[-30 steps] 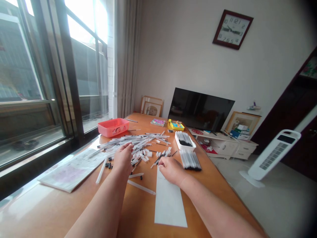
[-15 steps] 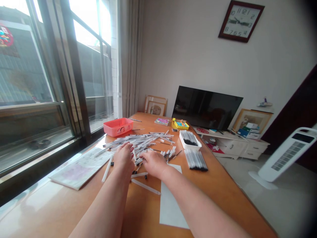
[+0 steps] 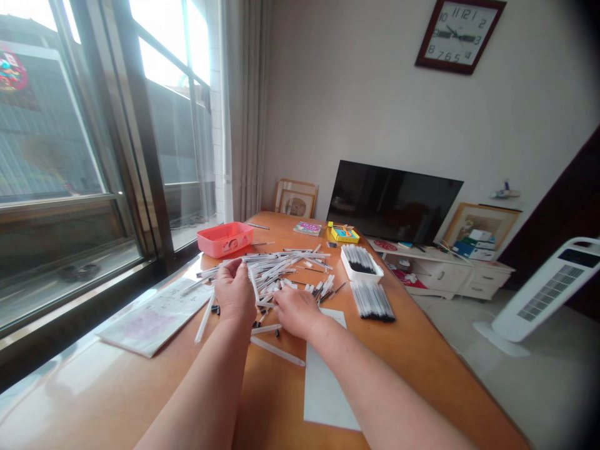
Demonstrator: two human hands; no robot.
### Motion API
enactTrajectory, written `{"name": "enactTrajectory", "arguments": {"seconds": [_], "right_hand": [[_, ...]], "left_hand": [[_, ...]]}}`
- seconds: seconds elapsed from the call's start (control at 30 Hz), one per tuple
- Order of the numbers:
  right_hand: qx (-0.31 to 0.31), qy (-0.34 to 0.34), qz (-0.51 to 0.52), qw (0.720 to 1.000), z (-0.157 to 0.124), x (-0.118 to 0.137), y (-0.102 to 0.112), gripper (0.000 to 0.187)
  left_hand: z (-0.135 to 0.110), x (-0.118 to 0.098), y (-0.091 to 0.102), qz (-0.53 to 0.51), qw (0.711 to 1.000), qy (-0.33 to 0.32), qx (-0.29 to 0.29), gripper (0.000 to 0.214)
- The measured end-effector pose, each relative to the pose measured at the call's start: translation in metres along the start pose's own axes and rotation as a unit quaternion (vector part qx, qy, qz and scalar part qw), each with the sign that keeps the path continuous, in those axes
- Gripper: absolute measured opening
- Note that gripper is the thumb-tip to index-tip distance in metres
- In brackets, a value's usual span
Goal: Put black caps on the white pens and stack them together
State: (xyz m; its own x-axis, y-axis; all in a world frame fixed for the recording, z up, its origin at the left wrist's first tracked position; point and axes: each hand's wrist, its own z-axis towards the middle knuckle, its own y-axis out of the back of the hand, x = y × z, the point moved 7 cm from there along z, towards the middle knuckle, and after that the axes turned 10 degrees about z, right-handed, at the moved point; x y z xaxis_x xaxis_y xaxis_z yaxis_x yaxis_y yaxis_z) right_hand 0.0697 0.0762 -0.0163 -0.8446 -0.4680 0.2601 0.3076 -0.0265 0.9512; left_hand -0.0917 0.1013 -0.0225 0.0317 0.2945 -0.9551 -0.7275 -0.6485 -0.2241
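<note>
My left hand (image 3: 235, 292) is over the near left side of a loose pile of pen parts (image 3: 276, 267), thumb and fingers drawn together. A whitish pen barrel (image 3: 254, 284) stands steeply against its inner side and appears gripped there, though the fingers partly hide the hold. Right of it, my right hand (image 3: 297, 310) reaches palm-down into small black and clear parts at the pile's near edge. Its fingers are bent together; whatever they pinch is hidden. Two loose pen barrels (image 3: 277, 351) lie just in front of the hands, and pen caps (image 3: 323, 289) lie beyond the right hand.
A white tray (image 3: 363, 275) of black-tipped pens stands at the right, beside a row of pens (image 3: 372, 302). A pink basket (image 3: 225, 240) is at the far left. A paper sheet (image 3: 325, 387), a booklet (image 3: 154, 319) and a yellow box (image 3: 344, 235) lie on the table.
My left hand has turned, and its stretched fingers have drawn in towards the thumb. The right hand has stayed at the small parts with little movement.
</note>
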Motion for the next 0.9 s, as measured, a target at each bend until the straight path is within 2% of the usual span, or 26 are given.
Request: {"name": "enactTrajectory", "arguments": {"seconds": [0.07,0.17,0.2,0.27,0.33,0.4,0.5,0.57,0.63,0.7,0.77,0.9], "right_hand": [[-0.023,-0.046,0.020,0.998,-0.004,-0.014,0.006,0.023],[-0.059,-0.116,0.094,0.987,-0.009,-0.033,0.014,0.020],[-0.069,-0.129,0.122,0.982,-0.011,-0.037,0.016,0.019],[-0.083,-0.135,0.167,0.973,-0.012,-0.040,0.017,0.018],[-0.088,-0.116,0.204,0.968,-0.013,-0.039,0.018,0.017],[-0.086,-0.087,0.252,0.960,-0.012,-0.041,0.020,0.018],[-0.113,-0.078,0.344,0.929,-0.012,-0.062,0.029,0.022],[-0.174,-0.107,0.374,0.905,-0.016,-0.089,0.038,0.021],[-0.210,-0.138,0.378,0.891,-0.021,-0.114,0.042,0.023],[-0.200,-0.173,0.322,0.909,-0.026,-0.133,0.038,0.021],[-0.162,-0.190,0.271,0.929,-0.030,-0.142,0.029,0.019],[-0.112,-0.193,0.233,0.947,-0.037,-0.144,0.019,0.015]], "left_hand": [[-0.001,-0.002,-0.001,0.007,1.000,-0.031,-0.004,0.031],[-0.007,0.006,-0.007,0.017,0.999,0.021,0.019,0.036],[-0.011,0.008,-0.011,0.019,0.998,0.048,0.042,0.037],[-0.022,0.011,-0.025,0.019,0.987,0.091,0.128,0.039],[-0.034,0.011,-0.039,0.007,0.968,0.114,0.222,0.041],[-0.041,0.009,-0.046,-0.022,0.955,0.127,0.268,0.044],[-0.040,0.009,-0.044,-0.063,0.957,0.141,0.245,0.044],[-0.036,0.012,-0.041,-0.068,0.962,0.151,0.218,0.040],[-0.034,0.015,-0.040,-0.065,0.963,0.160,0.206,0.037],[-0.033,0.018,-0.041,-0.061,0.963,0.164,0.205,0.036],[-0.033,0.022,-0.042,-0.053,0.962,0.167,0.208,0.036],[-0.035,0.030,-0.042,-0.034,0.958,0.180,0.220,0.039]]}}
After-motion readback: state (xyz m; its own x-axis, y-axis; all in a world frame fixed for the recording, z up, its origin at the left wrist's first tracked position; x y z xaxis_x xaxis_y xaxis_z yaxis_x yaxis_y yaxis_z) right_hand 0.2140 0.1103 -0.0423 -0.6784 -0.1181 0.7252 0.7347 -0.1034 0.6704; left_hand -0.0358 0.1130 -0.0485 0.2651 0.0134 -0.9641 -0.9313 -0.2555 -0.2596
